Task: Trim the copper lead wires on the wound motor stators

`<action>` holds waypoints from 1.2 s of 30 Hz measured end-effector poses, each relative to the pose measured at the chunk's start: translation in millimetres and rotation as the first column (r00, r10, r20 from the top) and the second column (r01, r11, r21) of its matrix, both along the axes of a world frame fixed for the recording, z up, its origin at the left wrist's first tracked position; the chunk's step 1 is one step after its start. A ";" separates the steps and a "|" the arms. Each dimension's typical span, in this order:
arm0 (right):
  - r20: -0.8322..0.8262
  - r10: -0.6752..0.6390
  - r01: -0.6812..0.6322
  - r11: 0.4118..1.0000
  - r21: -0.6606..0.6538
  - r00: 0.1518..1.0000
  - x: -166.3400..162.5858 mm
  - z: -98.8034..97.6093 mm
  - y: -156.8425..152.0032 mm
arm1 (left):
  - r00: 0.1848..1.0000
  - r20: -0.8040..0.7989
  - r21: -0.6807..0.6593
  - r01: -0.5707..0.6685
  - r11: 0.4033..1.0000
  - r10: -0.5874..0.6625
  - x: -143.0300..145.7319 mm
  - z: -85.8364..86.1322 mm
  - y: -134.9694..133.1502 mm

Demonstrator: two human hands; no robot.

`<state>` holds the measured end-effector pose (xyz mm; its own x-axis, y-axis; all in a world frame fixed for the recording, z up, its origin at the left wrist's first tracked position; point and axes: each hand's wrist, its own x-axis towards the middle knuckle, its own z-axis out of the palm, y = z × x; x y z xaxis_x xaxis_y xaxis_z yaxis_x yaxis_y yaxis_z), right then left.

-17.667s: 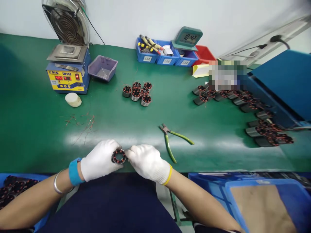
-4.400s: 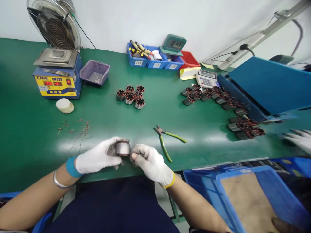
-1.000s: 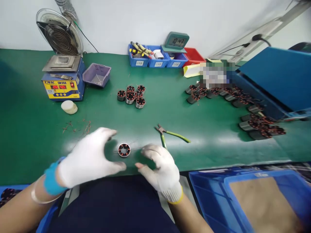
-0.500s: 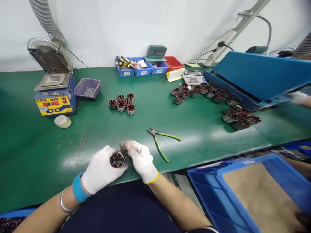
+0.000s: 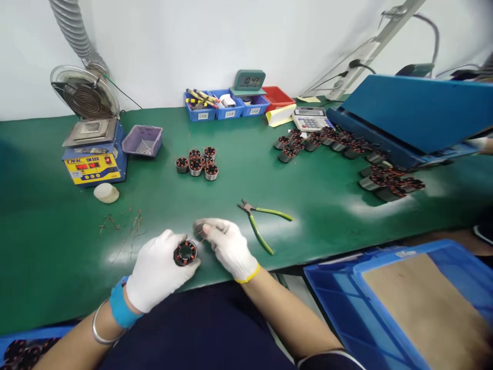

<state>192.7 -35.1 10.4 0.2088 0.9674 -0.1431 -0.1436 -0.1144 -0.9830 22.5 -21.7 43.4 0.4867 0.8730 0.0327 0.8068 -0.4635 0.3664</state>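
My gloved left hand (image 5: 156,270) is closed around a motor stator (image 5: 193,253), a dark ring with copper windings inside. Its open end faces up, and green tabletop shows through the middle. Just to the right, my gloved right hand (image 5: 230,246) pinches thin wire ends (image 5: 199,233) beside the stator's rim; their far ends are too fine to trace. Green-handled cutting pliers (image 5: 248,207) lie spread on the table, right of my right hand. Cut wire scraps (image 5: 136,222) are scattered beyond my left hand. Farther back stands a cluster of several stators (image 5: 195,168).
At the left are a blue-and-yellow heated unit (image 5: 94,169), a white lump (image 5: 106,193) and a purple bin (image 5: 157,146). More stators (image 5: 373,182) stand before a blue panel (image 5: 419,113), near another person's hand (image 5: 480,144). Blue crates (image 5: 358,272) sit below the table's edge.
My right hand has drawn slightly away from the stator, the wires showing between. The stator has tilted so its hole is see-through. The whole view has shifted a little.
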 end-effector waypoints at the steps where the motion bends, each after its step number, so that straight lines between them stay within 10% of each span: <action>1: 0.071 -0.054 0.051 0.998 0.039 0.996 11.9 -0.1 -1.4 | 0.999 -0.033 -0.004 -0.012 1.000 0.012 -2.1 -1.0 2.0; 5: 0.646 -0.277 0.103 0.950 0.294 0.711 79.4 -2.2 -17.0 | 0.989 -0.146 -0.055 -0.032 0.998 0.024 -8.4 -5.6 14.4; 8: 0.975 -0.066 0.011 0.998 0.065 0.214 127.6 -8.7 -31.6 | 0.991 -0.133 -0.070 -0.030 0.997 0.020 -6.5 -8.0 25.0; 10: 0.993 0.113 0.043 0.993 -0.114 0.027 146.7 -12.2 -39.0 | 0.994 -0.110 -0.081 -0.025 0.996 0.016 -1.7 -9.4 30.5; 18: 0.896 0.419 0.014 0.907 -0.422 -0.145 139.9 24.5 -41.8 | 0.997 -0.076 -0.150 -0.007 0.989 -0.004 8.9 -16.9 42.5; 22: 0.879 0.369 0.056 0.927 -0.370 -0.303 131.9 19.9 -32.8 | 0.998 0.009 -0.193 -0.061 0.979 0.064 9.9 -18.8 45.0; 26: 0.979 0.120 -0.035 0.991 -0.127 -0.167 131.4 -7.6 -22.4 | 0.987 0.100 -0.218 -0.099 0.971 0.124 11.9 -23.2 44.9; 31: 0.940 0.107 -0.062 0.994 -0.092 0.324 111.1 -7.3 -23.2 | 0.976 0.175 -0.229 -0.089 0.969 0.131 11.2 -29.8 44.5; 34: 0.516 0.423 -0.304 0.903 -0.303 0.745 89.5 9.5 -27.7 | 0.977 0.187 -0.205 -0.063 0.977 0.103 10.6 -30.6 44.5; 36: 0.056 0.595 -0.541 0.762 -0.355 0.802 77.6 18.6 -27.5 | 0.980 0.179 -0.191 -0.052 0.980 0.087 10.5 -29.7 44.5</action>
<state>270.3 -62.6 29.0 -0.3198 0.8255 -0.4652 0.1961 -0.4227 -0.8848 33.0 22.8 13.6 0.4253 0.9038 -0.0478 0.7443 -0.3193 0.5866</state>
